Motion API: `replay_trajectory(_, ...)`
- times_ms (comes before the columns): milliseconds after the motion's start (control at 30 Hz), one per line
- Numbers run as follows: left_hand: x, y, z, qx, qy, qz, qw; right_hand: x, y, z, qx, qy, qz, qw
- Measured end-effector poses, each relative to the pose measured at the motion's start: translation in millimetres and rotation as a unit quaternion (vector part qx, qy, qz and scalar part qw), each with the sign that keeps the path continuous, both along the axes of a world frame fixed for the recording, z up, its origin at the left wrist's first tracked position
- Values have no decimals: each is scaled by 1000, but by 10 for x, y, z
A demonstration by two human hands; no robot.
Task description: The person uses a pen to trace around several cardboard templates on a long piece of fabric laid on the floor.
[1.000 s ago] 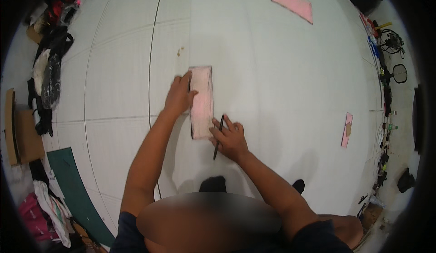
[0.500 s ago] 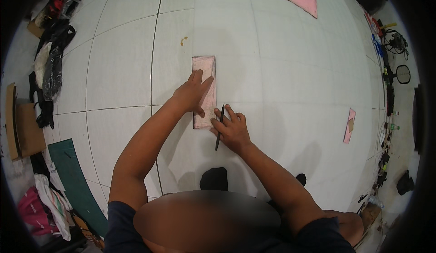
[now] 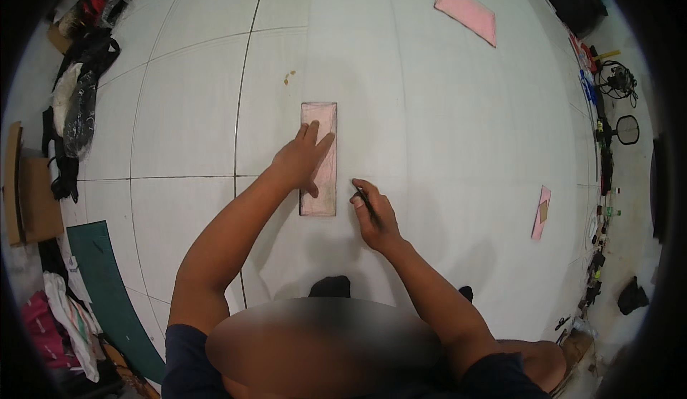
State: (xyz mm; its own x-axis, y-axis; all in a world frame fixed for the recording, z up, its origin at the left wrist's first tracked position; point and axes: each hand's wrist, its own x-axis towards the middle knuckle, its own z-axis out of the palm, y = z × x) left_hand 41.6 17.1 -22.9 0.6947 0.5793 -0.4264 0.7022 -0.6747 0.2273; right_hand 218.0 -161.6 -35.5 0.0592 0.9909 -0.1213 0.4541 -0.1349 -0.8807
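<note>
Flat on the pale floor sheet lies a long pink rectangular piece (image 3: 326,184) with dark outlines along its edges. My left hand (image 3: 300,159) rests on it with the fingers spread, pressing near its middle and left edge. Just right of the piece, my right hand (image 3: 376,216) is closed round a slim black pen (image 3: 365,200), whose tip points up and left. The pen does not touch the pink piece. Part of the pen is hidden by my fingers and palm.
Another pink rectangle (image 3: 465,12) lies at the far right. A narrow pink strip with a small brown piece (image 3: 542,213) is to the right. At left are a green cutting mat (image 3: 114,295), cardboard (image 3: 43,198) and bags (image 3: 80,123); cables and a mesh-headed racket (image 3: 627,130) line the right wall.
My right hand has drawn back a little from the pink piece and turned the pen into a writing-like hold. My left hand stays on the piece. The whole view has shifted slightly.
</note>
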Motion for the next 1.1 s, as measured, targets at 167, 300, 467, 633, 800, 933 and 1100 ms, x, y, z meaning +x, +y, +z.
replay_trajectory(167,22,-11,-8,7,10,1,1000,-219,24,155,-118,61,8,991)
replay_trajectory(300,43,-23,-10,-6,2,2,1000,-413,-44,-121,21,76,67,995)
replay_trajectory(467,23,-27,-13,-8,9,8,1000,-536,4,-195,175,48,104,978)
replay_trajectory(633,21,-24,-7,-6,9,10,1000,-574,44,-155,229,20,99,968)
replay_trajectory(800,25,-28,-13,-11,12,11,1000,-555,48,-202,171,70,106,977)
replay_trajectory(933,59,-20,2,-13,13,3,1000,-214,-95,-213,78,-3,69,995)
replay_trajectory(1100,31,-23,-4,-14,30,10,999,70,-165,91,-63,-10,24,998)
